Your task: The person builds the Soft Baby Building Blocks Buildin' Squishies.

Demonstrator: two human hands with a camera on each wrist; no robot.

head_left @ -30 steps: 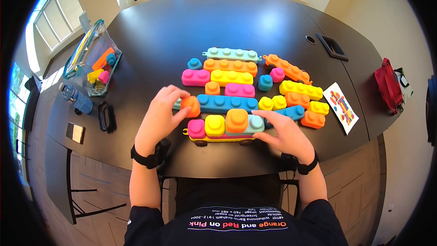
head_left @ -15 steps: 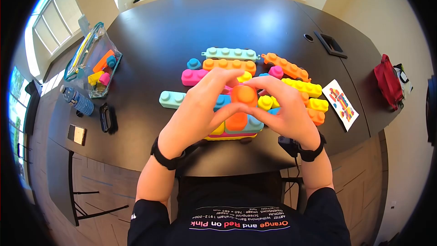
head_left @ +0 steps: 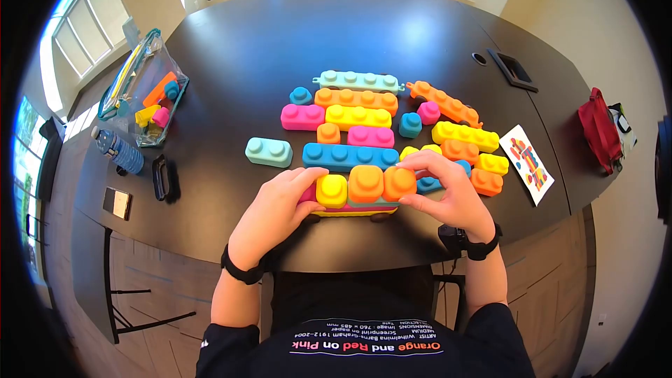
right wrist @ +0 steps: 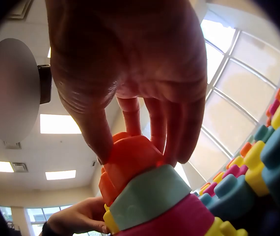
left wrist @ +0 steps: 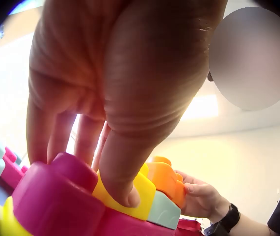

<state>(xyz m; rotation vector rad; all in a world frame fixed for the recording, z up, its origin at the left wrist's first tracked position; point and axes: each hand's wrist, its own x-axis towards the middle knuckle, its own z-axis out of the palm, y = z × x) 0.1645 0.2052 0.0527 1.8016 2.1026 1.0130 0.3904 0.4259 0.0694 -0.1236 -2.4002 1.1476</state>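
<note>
The right hand (head_left: pixel 451 197) is pinching the right-hand orange block (head_left: pixel 400 185), its thumb bearing on the near side and its fingers (right wrist: pixel 155 123) reaching over the far side, opened just enough to span the block. The left hand (head_left: pixel 274 208) is gripping the yellow block (head_left: pixel 332 192), thumb pressing the near face while the other fingers are reaching down behind; its palm is arching over the magenta block (left wrist: pixel 56 196) at the stack's left end. The right-hand orange block is sitting on the right end of a pale teal block (right wrist: pixel 152 196), with the middle orange block (head_left: pixel 365 183) standing beside it. The teal block is resting on a magenta layer (right wrist: pixel 174 218) over the wheeled yellow base (head_left: pixel 350 214), close to the near edge of the table (head_left: pixel 231 63). Both forearms are coming in over that edge, palms facing down, hands angling toward each other. A long blue block (head_left: pixel 350 157) is lying just beyond the stack.
</note>
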